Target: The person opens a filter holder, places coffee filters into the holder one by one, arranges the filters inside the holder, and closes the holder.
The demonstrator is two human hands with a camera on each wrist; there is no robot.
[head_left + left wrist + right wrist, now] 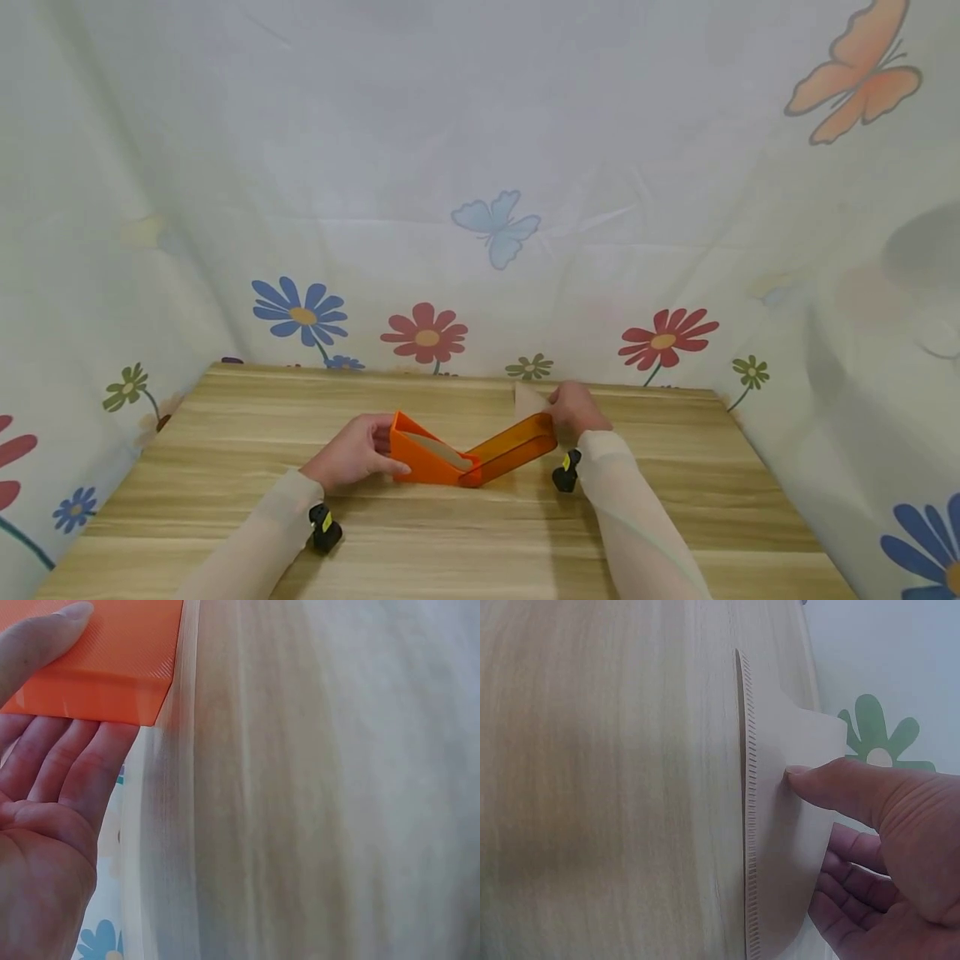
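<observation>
On the left, my left hand (352, 450) grips an orange filter box (427, 467) by its side wall, thumb on the front face and fingers behind. The box's see-through amber lid (513, 446) is swung out to the right on its hinge. A pale paper edge (438, 446) shows inside the box. My right hand (579, 410) pinches a beige paper coffee filter (787, 825) between thumb and fingers, just behind the lid's far end. In the right wrist view the filter's crimped seam faces the tabletop; in the head view the lid hides part of the filter.
Both hands are over a wood-grain table (465, 542). A white curtain (360, 167) printed with flowers and butterflies hangs behind the table and at its sides. Small black wrist cameras (326, 528) sit on both sleeves.
</observation>
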